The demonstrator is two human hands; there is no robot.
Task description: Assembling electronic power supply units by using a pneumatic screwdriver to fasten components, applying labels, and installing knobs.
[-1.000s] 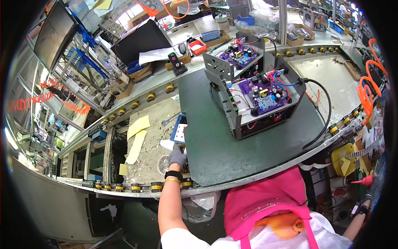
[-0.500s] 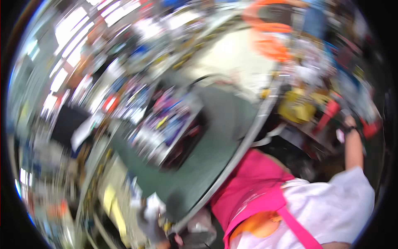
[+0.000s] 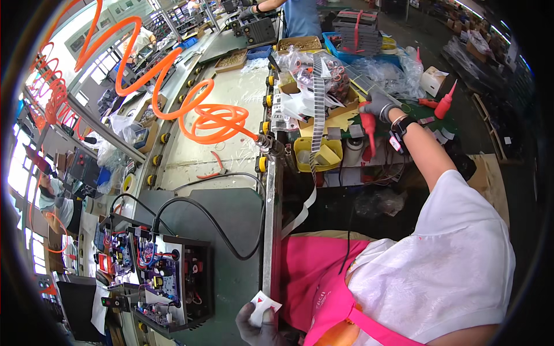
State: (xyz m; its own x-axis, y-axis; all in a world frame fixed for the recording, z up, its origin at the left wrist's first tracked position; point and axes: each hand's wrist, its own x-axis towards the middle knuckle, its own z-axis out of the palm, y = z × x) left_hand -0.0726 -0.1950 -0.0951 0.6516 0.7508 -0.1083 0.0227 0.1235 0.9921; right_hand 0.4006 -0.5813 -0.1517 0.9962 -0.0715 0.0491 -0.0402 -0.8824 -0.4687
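Head view: on the worktop [image 3: 231, 288] at lower left sits an open black chassis [image 3: 167, 282] with purple circuit boards. Just right of it, at the worktop edge, the gloved left hand [image 3: 262, 328] pinches a small white card [image 3: 262, 303]. Far right, well apart, the right hand [image 3: 378, 106] is closed around a red-handled tool [image 3: 369, 131], long axis pointing down.

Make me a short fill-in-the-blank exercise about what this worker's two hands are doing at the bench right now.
The gloved right hand grips a ____ squeeze bottle.
The gloved left hand holds a small white ____ tag.
The coiled air hose above the conveyor is ____.
The worker's apron is ____.

Missing words: red; paper; orange; pink
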